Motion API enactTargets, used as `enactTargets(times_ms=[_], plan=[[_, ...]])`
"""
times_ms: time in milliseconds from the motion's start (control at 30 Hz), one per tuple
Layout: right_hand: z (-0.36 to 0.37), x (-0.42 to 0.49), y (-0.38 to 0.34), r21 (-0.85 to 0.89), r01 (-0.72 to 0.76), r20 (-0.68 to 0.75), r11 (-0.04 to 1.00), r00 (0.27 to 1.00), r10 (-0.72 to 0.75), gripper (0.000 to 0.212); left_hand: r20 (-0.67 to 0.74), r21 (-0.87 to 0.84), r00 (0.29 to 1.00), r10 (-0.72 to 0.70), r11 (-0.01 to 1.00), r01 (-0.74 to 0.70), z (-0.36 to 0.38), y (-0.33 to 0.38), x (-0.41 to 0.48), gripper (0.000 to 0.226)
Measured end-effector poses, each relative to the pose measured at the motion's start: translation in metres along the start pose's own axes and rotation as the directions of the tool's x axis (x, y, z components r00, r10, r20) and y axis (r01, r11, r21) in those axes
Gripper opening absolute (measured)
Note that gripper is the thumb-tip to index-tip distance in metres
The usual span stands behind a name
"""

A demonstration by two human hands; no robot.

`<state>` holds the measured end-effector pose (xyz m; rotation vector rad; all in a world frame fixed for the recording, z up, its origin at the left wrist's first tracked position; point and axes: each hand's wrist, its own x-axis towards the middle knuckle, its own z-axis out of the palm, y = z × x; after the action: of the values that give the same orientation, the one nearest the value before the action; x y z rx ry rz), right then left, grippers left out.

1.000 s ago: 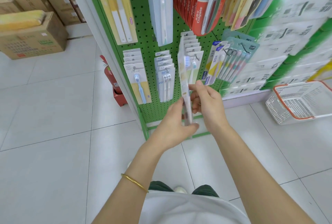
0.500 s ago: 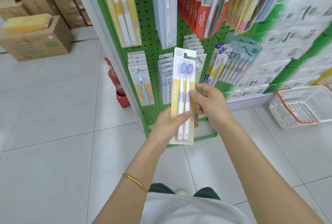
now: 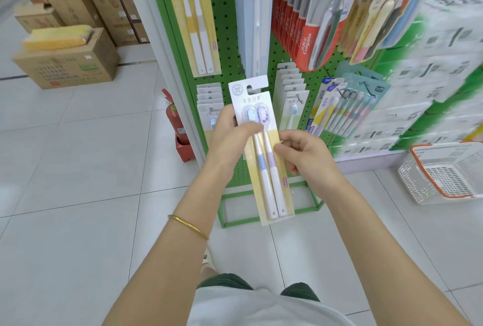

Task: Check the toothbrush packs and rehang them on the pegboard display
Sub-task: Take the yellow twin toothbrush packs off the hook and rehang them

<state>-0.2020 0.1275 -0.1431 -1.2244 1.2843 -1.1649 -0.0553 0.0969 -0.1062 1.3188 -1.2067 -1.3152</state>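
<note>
Pinching the toothbrush pack [image 3: 269, 189] from either side, the left hand [image 3: 228, 140] and right hand [image 3: 307, 154] partly hide its middle.

Left hand [image 3: 228, 140] grips toothbrush pack [image 3: 271, 189], thumb across front. Right hand [image 3: 307, 155], just right of it, pinches the pack's edge.

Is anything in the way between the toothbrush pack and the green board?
Nothing visible. The left hand and right hand hold the toothbrush pack in open air before the pegboard; other packs hang on nearby hooks.
</note>
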Motion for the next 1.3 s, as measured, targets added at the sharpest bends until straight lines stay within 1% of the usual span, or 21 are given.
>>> enactTargets(times_ms=[67,167,300,367,533,600,667,800,933,1100,1200,1267,1300], plan=[[0.001,0.003,-0.004,-0.031,0.011,0.003,0.999,1.0,-0.011,0.021,-0.013,-0.045,1.0,0.014,0.999,-0.014,-0.002,0.009,0.003,0.028],[0.007,0.013,-0.014,-0.095,0.035,0.032,0.995,0.999,-0.032,0.016,-0.089,-0.056,0.993,0.074,0.995,-0.079,-0.005,0.02,0.01,0.018],[0.02,0.031,-0.043,-0.138,0.11,0.06,0.984,0.993,-0.103,0.008,-0.131,-0.03,0.975,0.182,0.982,-0.187,-0.018,0.044,0.022,0.02],[0.029,0.042,-0.064,-0.147,0.165,0.059,0.975,0.986,-0.158,0.012,-0.129,-0.013,0.962,0.241,0.97,-0.245,-0.027,0.062,0.028,0.018],[0.053,0.075,-0.103,-0.155,0.327,0.007,0.932,0.944,-0.33,0.02,-0.153,0.045,0.911,0.384,0.923,-0.382,-0.05,0.11,0.043,0.023],[0.063,0.086,-0.114,-0.141,0.368,-0.014,0.919,0.927,-0.374,0.021,-0.189,0.072,0.887,0.422,0.907,-0.416,-0.058,0.124,0.047,0.033],[0.071,0.093,-0.124,-0.126,0.39,-0.028,0.912,0.918,-0.397,0.021,-0.205,0.085,0.865,0.458,0.889,-0.451,-0.066,0.133,0.051,0.03],[0.08,0.104,-0.137,-0.141,0.408,-0.062,0.902,0.906,-0.419,0.026,-0.215,0.08,0.851,0.479,0.877,-0.474,-0.076,0.141,0.059,0.024],[0.084,0.112,-0.137,-0.168,0.393,-0.066,0.904,0.911,-0.408,0.023,-0.223,0.076,0.857,0.464,0.885,-0.459,-0.077,0.139,0.068,0.019],[0.091,0.12,-0.135,-0.222,0.374,-0.107,0.901,0.909,-0.404,0.029,-0.243,0.017,0.869,0.431,0.898,-0.44,-0.078,0.132,0.081,0.026],[0.092,0.123,-0.135,-0.238,0.351,-0.143,0.906,0.91,-0.39,0.027,-0.243,0.013,0.876,0.417,0.904,-0.427,-0.079,0.128,0.088,0.023],[0.091,0.125,-0.135,-0.292,0.335,-0.135,0.896,0.913,-0.386,0.023,-0.293,0.011,0.862,0.414,0.903,-0.431,-0.083,0.124,0.094,0.022],[0.091,0.126,-0.135,-0.334,0.326,-0.131,0.884,0.913,-0.386,0.022,-0.342,0.023,0.842,0.418,0.899,-0.437,-0.086,0.123,0.096,0.019]])
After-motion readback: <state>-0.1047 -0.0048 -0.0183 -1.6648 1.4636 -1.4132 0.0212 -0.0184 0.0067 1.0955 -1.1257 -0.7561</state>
